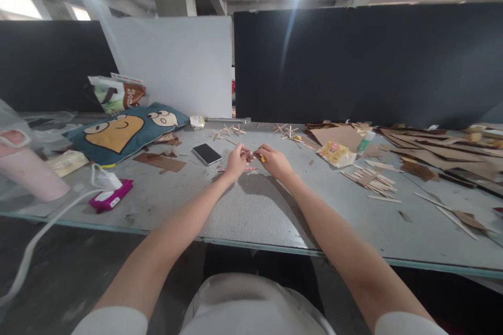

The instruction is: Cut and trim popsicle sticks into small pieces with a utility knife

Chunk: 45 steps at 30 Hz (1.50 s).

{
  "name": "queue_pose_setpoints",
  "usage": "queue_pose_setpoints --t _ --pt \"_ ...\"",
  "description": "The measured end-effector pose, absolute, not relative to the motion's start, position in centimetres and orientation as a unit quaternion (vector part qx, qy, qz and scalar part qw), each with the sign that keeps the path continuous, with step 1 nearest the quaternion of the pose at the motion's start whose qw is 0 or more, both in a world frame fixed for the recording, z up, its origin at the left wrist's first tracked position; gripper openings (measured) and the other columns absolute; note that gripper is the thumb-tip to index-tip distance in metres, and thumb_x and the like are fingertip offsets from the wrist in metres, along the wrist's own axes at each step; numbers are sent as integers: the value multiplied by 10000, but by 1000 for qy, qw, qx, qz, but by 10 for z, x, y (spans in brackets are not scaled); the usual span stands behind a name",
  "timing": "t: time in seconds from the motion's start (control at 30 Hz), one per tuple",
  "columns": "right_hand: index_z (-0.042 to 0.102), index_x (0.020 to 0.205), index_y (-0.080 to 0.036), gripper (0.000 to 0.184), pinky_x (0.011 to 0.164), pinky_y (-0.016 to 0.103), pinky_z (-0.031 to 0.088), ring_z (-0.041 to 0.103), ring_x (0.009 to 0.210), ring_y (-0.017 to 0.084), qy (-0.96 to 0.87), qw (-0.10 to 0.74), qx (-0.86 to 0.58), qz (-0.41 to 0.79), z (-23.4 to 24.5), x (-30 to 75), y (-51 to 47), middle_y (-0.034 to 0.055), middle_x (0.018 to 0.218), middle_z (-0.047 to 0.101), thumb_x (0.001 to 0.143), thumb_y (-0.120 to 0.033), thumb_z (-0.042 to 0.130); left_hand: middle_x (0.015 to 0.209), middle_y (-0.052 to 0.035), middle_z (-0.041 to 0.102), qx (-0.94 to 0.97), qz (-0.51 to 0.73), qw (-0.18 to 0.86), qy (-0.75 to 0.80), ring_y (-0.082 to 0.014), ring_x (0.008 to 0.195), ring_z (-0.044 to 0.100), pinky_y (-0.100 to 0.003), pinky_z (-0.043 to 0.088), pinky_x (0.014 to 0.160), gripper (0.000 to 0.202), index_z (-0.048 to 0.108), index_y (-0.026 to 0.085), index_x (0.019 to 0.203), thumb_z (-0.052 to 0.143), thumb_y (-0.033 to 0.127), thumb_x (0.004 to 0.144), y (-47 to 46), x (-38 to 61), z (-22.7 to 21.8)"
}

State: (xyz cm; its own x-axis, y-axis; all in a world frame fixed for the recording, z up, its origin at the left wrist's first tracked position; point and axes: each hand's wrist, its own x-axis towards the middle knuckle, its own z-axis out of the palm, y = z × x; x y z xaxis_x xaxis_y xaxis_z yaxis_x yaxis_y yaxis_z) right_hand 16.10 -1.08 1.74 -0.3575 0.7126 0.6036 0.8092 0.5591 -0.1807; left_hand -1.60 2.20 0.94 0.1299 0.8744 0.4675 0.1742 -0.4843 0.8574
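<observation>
The left hand (237,160) and the right hand (275,162) meet over the middle of the table (251,214), at full reach from the body, fingertips facing one another. Between them is a thin stick (250,154), small in the picture. Its long axis runs left to right, roughly parallel to the near table edge, and it is clear of the surface. The left hand is pinched on the stick's left end, thumb against forefinger, the other fingers curled in. The right hand is closed on a yellow piece (263,158) at its fingertips. This piece lies at the stick's right end, but whether the two touch cannot be told. The stick therefore lies to the right of the left grip and to the left of the right grip. Both hands are equally near it, and neither is released. A red stick (240,169) lies flat on the table just near of the left hand, its axis also left to right, apart from both hands. A phone (207,153) lies to the left of the left hand, near it but not touching. A packet (336,153) and a stick pile (374,181) lie to the right of the right hand, well apart from it. Cardboard (440,154) covers the far right of the table, and a cushion (118,133) lies at the far left.
</observation>
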Motion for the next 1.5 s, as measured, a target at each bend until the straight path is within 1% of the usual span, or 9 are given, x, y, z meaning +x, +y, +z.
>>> queue_pose_setpoints --t 0.1,0.23,0.37,0.77,0.97,1.07,1.17,1.33,1.5 --pt "758 1109 -233 232 731 267 470 681 907 201 -818 337 -461 -71 16 161 -10 97 1145 719 1055 -229 532 668 16 712 680 531 325 387 -151 619 694 -256 541 626 185 511 236 798 641 226 929 22 -16 10" --pt "748 1072 -228 211 744 270 470 680 926 210 -811 354 -460 -67 16 160 -10 101 1120 708 1062 -264 541 673 14 719 689 525 315 387 -158 624 699 -263 538 646 184 517 235 796 647 190 918 20 -16 11" --pt "715 1040 -216 177 758 273 464 673 924 215 -807 368 -459 -57 16 159 -9 102 1099 692 1056 -253 543 676 14 720 699 519 302 389 -161 633 702 -256 523 641 180 525 235 801 650 178 918 18 -17 13" --pt "643 993 -213 138 766 293 469 629 837 216 -806 394 -442 -9 14 156 -4 93 1040 667 1037 -226 514 692 8 744 719 514 255 393 -179 699 721 -248 487 668 192 549 234 752 651 93 834 10 -19 17" --pt "621 1009 -215 124 809 312 482 644 916 243 -799 412 -439 -1 17 155 -3 103 1036 668 1040 -230 503 665 16 716 707 531 248 396 -180 665 712 -248 477 658 185 545 233 770 653 106 851 10 -18 18" --pt "619 994 -221 134 815 316 482 644 921 245 -796 417 -439 0 18 155 -4 100 1032 670 1047 -249 499 663 17 717 705 534 254 391 -174 650 707 -244 477 648 184 540 233 773 653 125 870 9 -17 19" --pt "623 991 -221 147 814 313 478 645 914 243 -793 420 -441 -2 18 156 -5 98 1032 672 1053 -265 497 673 16 724 705 537 259 385 -167 647 705 -242 481 648 195 533 233 767 656 135 882 7 -17 19" --pt "635 1015 -210 167 791 311 470 650 920 251 -786 424 -450 -12 17 156 -5 119 1061 677 1061 -270 486 686 8 736 703 543 262 377 -166 646 703 -248 485 653 207 535 231 755 646 103 875 5 -16 20" --pt "642 1020 -211 166 771 305 467 660 921 255 -786 417 -456 -20 16 156 -5 123 1065 689 1059 -245 484 680 12 740 701 551 259 371 -159 643 699 -240 478 646 208 529 230 737 653 132 872 4 -15 19"
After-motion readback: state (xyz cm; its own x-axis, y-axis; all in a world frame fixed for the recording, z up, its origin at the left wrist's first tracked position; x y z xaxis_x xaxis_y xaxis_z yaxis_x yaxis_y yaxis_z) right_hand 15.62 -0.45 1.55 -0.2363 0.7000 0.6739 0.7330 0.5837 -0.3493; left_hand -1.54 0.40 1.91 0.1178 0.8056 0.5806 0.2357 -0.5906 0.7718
